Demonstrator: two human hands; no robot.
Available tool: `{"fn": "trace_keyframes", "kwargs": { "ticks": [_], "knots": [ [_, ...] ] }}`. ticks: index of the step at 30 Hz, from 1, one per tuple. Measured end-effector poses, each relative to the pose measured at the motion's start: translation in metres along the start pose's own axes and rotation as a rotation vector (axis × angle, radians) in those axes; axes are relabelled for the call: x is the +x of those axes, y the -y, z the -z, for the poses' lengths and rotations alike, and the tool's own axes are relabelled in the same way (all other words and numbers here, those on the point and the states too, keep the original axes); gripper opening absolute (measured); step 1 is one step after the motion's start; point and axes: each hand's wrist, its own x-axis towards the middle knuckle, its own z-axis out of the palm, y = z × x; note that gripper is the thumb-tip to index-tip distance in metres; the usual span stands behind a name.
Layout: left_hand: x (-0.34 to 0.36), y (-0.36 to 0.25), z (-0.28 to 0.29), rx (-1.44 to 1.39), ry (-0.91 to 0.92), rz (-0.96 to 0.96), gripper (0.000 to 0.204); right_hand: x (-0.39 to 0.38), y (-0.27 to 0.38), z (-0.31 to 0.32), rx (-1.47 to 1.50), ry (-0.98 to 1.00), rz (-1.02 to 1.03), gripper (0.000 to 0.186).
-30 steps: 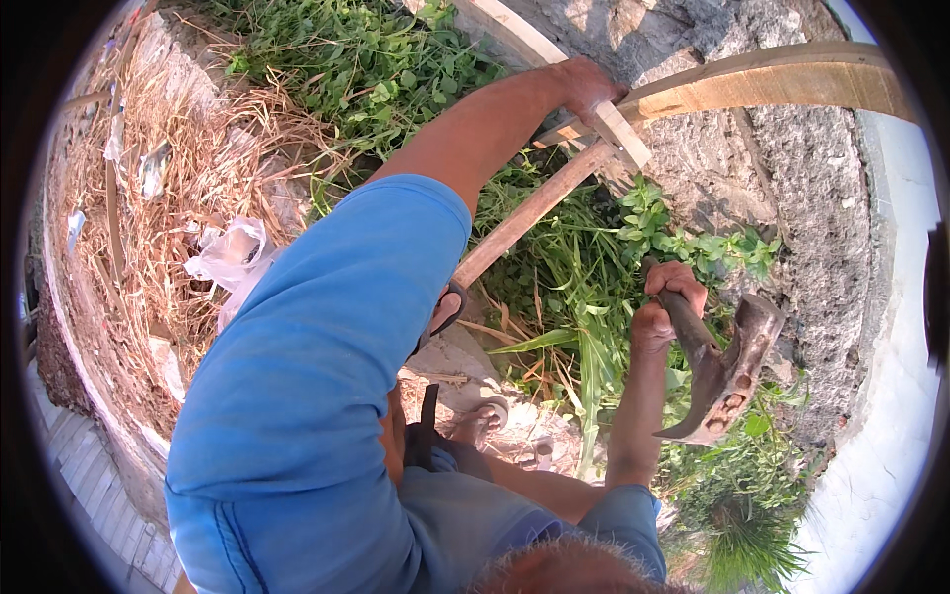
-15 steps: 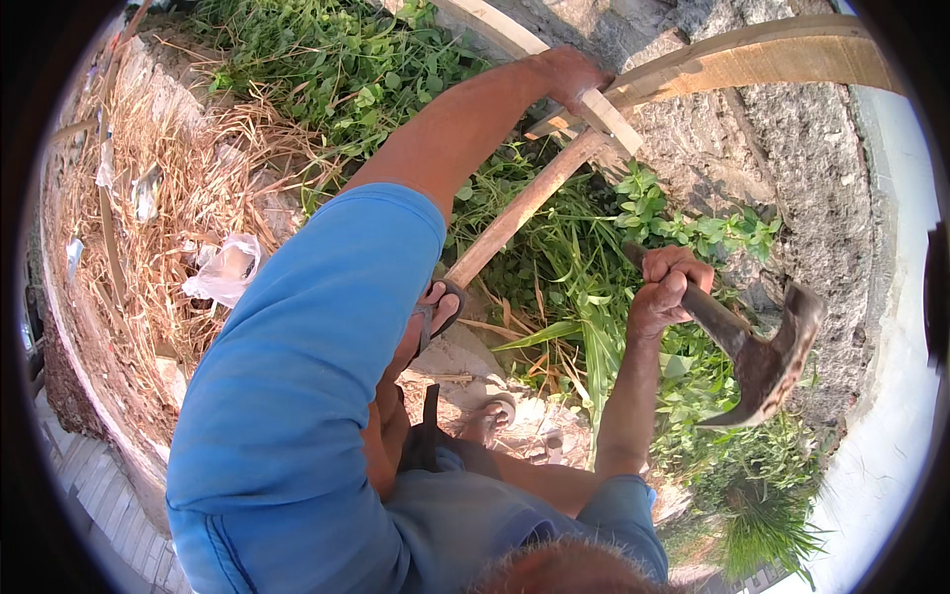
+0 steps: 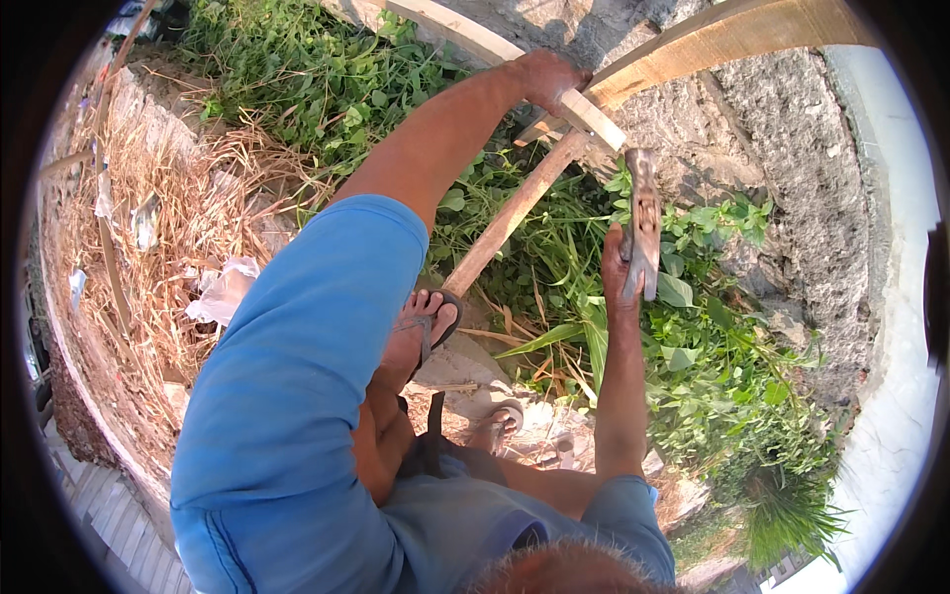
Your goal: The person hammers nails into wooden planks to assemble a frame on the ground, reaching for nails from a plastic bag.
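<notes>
My left hand (image 3: 552,79) is closed around a long wooden strip (image 3: 592,121), whose cut end pokes out just past my fingers. Below that end, a round wooden stake (image 3: 515,216) slants down to my sandalled foot (image 3: 427,322). In my right hand (image 3: 616,265) is a claw hammer (image 3: 644,213), its metal head raised near the strip's end and apart from it. The head hides most of the handle and part of my fingers. Behind the joint, a wide pale board (image 3: 732,49) runs off to the upper right.
A rough stone wall (image 3: 811,158) rises on the right beside a pale surface (image 3: 901,247). Green weeds (image 3: 693,376) grow around the stake and along the wall. Dry straw (image 3: 168,257) and a crumpled plastic bag (image 3: 223,290) lie on the left.
My right hand has swung the hammer leftward and up, turning its head from the far right toward the strip's end. My left hand keeps its hold; the view has shifted slightly.
</notes>
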Motion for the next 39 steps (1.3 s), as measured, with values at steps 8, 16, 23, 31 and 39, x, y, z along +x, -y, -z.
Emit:
{"fn": "trace_keyframes", "kwargs": {
  "ticks": [8, 16, 23, 31, 39],
  "knots": [
    [-0.008, -0.010, -0.040, 0.014, 0.079, 0.033, 0.083, -0.018, 0.048, 0.036, 0.141, -0.089, -0.044, 0.017],
    [0.012, -0.006, -0.018, 0.046, 0.034, -0.004, 0.087, 0.013, -0.059, -0.022, -0.289, 0.165, -0.126, 0.015],
    [0.011, -0.010, -0.027, -0.003, 0.033, 0.027, 0.091, 0.011, 0.035, 0.033, 0.475, -0.261, 0.154, 0.023],
    [0.014, 0.005, -0.037, 0.047, 0.024, 0.032, 0.085, 0.009, -0.062, 0.001, -0.260, 0.155, -0.133, 0.020],
    [0.021, -0.006, -0.021, -0.036, 0.062, 0.030, 0.087, 0.010, -0.034, 0.015, 0.154, -0.152, 0.296, 0.014]
  ]
}}
